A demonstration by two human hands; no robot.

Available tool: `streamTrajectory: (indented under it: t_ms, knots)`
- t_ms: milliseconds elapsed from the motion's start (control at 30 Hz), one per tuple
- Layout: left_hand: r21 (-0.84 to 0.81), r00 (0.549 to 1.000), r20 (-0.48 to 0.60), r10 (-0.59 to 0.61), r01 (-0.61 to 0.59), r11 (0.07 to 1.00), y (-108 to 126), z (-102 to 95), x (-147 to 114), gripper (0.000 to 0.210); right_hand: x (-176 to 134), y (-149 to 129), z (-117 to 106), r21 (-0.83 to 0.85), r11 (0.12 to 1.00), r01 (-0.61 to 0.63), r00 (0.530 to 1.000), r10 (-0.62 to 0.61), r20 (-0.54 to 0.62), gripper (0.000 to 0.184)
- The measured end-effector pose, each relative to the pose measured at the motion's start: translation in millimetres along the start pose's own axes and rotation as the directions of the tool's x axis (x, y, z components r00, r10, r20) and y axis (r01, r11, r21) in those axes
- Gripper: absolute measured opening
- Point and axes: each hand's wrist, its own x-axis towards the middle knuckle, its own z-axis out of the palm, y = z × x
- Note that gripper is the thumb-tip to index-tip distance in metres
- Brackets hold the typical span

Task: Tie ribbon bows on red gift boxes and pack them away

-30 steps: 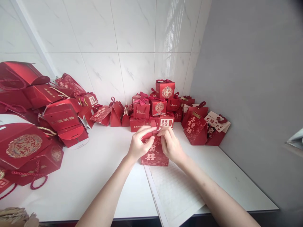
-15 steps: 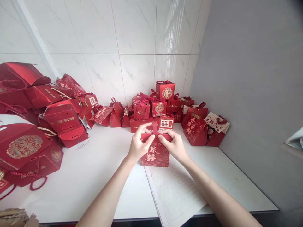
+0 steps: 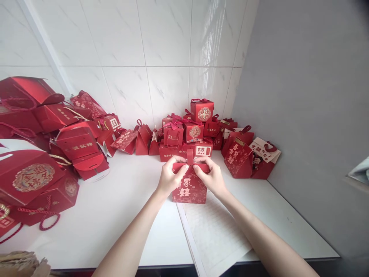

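A red gift box (image 3: 193,192) with white Chinese lettering stands upright in front of me, at the top of an open notebook. Pinching the left part of its top edge is my left hand (image 3: 172,175), thumb in front and fingers behind. My right hand (image 3: 211,176) grips the right part of the same edge in the same way. Between the two thumbs a red ribbon loop (image 3: 190,157) rises from the box top. The fingertips behind the box are partly hidden.
Red boxes with cord handles (image 3: 34,177) are heaped at the left. Small ribbon-tied boxes (image 3: 201,111) are stacked by the tiled wall. Two gift bags (image 3: 238,157) (image 3: 263,157) stand at the right, near the grey wall. The notebook (image 3: 216,234) reaches the table's front edge.
The ribbon loop stands a little more upright and narrower. My left index finger has come down from beside the loop towards the box's top edge. The view has shifted slightly.
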Motion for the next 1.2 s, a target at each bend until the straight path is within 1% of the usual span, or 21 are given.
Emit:
streamTrajectory:
  t_ms: [67, 100, 167, 233, 267, 300, 367, 400, 433, 467, 533, 600, 633, 700, 767, 800, 867, 933, 1000, 1067, 1200]
  knots:
    - [-0.012, 1.0, 0.008, -0.028, 0.028, 1.0, 0, 0.7, -1, 0.011, 0, -1, -1, 0.021, 0.999, 0.025, 0.999, -0.026, 0.035, 0.025]
    - [-0.016, 0.999, 0.006, -0.043, 0.043, 0.999, 0, 1.4, -1, 0.011, -1, -1, -1, 0.029, 0.999, 0.019, 0.999, -0.02, 0.046, 0.024]
    - [-0.017, 0.998, -0.004, -0.058, 0.058, 0.998, 1, 2.7, -1, 0.011, -1, -2, 0, 0.05, 0.998, -0.029, 0.999, 0.027, 0.039, 0.017]
    - [-0.015, 0.999, -0.012, -0.043, 0.043, 0.999, 2, 2.0, 0, 0.011, -1, -2, 1, 0.08, 0.993, -0.085, 0.996, 0.083, 0.024, 0.017]
    - [-0.036, 0.999, 0.002, -0.042, 0.042, 0.998, 2, 0.3, 0, 0.012, -1, -2, 1, 0.099, 0.99, -0.105, 0.994, 0.104, 0.016, 0.017]
    - [-0.079, 0.998, 0.035, -0.052, 0.055, 0.995, 1, -2.4, 1, 0.019, 0, -1, 1, 0.119, 0.986, -0.118, 0.993, 0.119, 0.0, 0.017]
    - [-0.186, 0.981, 0.163, -0.104, 0.134, 0.973, -1, -9.6, 3, 0.04, 3, 0, -2, 0.19, 0.97, -0.151, 0.983, 0.168, -0.079, 0.019]
    - [-0.213, 0.959, 0.247, -0.143, 0.197, 0.957, -2, -13.4, 4, 0.048, 6, 1, -5, 0.261, 0.949, -0.176, 0.968, 0.215, -0.129, 0.022]
    - [-0.209, 0.929, 0.32, -0.185, 0.259, 0.943, -3, -16.5, 5, 0.05, 9, 3, -8, 0.353, 0.912, -0.207, 0.946, 0.279, -0.165, 0.024]
    - [-0.182, 0.901, 0.371, -0.225, 0.308, 0.934, -5, -18.7, 6, 0.048, 12, 5, -12, 0.455, 0.857, -0.243, 0.921, 0.352, -0.169, 0.027]
    - [-0.133, 0.858, 0.416, -0.301, 0.385, 0.913, -6, -18.9, 7, 0.038, 17, 10, -19, 0.626, 0.709, -0.325, 0.876, 0.475, -0.083, 0.031]
    - [-0.175, 0.822, 0.411, -0.395, 0.496, 0.85, -6, -14.2, 7, 0.031, 21, 14, -23, 0.706, 0.588, -0.396, 0.845, 0.533, 0.03, 0.03]
    - [-0.226, 0.79, 0.405, -0.461, 0.574, 0.787, -5, -10.9, 6, 0.03, 22, 16, -25, 0.722, 0.552, -0.418, 0.835, 0.546, 0.066, 0.029]
    - [-0.358, 0.702, 0.391, -0.596, 0.712, 0.604, -2, -4.5, 4, 0.028, 22, 18, -25, 0.733, 0.516, -0.444, 0.827, 0.55, 0.114, 0.026]
    - [-0.46, 0.612, 0.414, -0.674, 0.78, 0.425, 1, -0.7, 3, 0.025, 20, 19, -22, 0.717, 0.511, -0.474, 0.821, 0.551, 0.149, 0.023]
    - [-0.479, 0.571, 0.447, -0.688, 0.803, 0.356, 3, -0.2, 3, 0.025, 19, 19, -20, 0.709, 0.511, -0.486, 0.817, 0.553, 0.161, 0.022]
    - [-0.464, 0.5, 0.528, -0.687, 0.847, 0.26, 7, -1.1, 3, 0.03, 17, 19, -17, 0.708, 0.502, -0.497, 0.812, 0.556, 0.176, 0.02]
    - [-0.447, 0.451, 0.58, -0.678, 0.873, 0.198, 8, -3.3, 4, 0.033, 15, 20, -15, 0.725, 0.475, -0.498, 0.811, 0.552, 0.195, 0.019]
    - [-0.462, 0.442, 0.599, -0.667, 0.872, 0.163, 8, -5.0, 5, 0.031, 15, 20, -15, 0.736, 0.453, -0.503, 0.81, 0.544, 0.218, 0.018]
    - [-0.477, 0.449, 0.607, -0.656, 0.866, 0.151, 7, -5.5, 5, 0.027, 15, 19, -15, 0.738, 0.446, -0.506, 0.808, 0.545, 0.224, 0.017]
    - [-0.485, 0.476, 0.594, -0.648, 0.855, 0.183, 5, -4.7, 5, 0.022, 14, 13, -15, 0.748, 0.429, -0.507, 0.803, 0.55, 0.228, 0.018]
